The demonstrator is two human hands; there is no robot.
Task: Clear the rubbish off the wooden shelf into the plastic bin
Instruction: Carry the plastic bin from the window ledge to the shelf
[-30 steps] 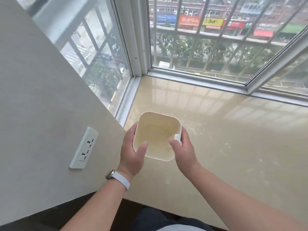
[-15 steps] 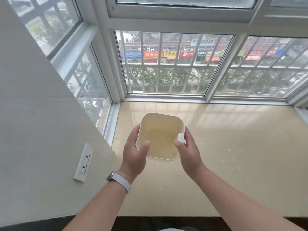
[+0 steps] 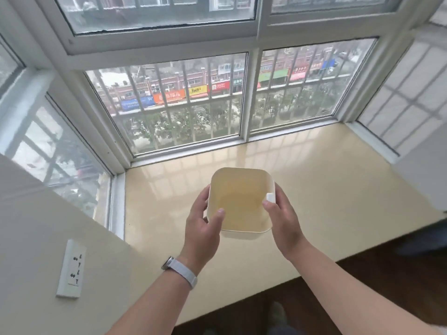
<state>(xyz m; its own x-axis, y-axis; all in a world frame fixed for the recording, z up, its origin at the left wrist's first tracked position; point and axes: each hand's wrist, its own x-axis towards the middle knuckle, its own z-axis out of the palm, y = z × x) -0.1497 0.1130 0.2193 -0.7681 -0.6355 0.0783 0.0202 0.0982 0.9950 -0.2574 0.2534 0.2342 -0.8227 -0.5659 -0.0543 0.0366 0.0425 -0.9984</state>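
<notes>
The left hand (image 3: pixel 202 229) and the right hand (image 3: pixel 281 220) each grip a side of the square cream plastic bin (image 3: pixel 239 199), which is held up over the shiny beige window ledge (image 3: pixel 338 189). It looks best to keep the bin level with both hands on it. The ledge is bare and wide, with window frames at the back and a drop at the near edge; no wooden shelf or rubbish shows.

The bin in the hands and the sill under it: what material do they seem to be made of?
The bin looks like thin cream plastic with a matte finish: rounded moulded corners, a thin rim, and walls that seem to let light through. The left hand and right hand hold its sides. The sill looks like polished beige stone or tile: it mirrors the window bars. Which one, I cannot tell.
</notes>
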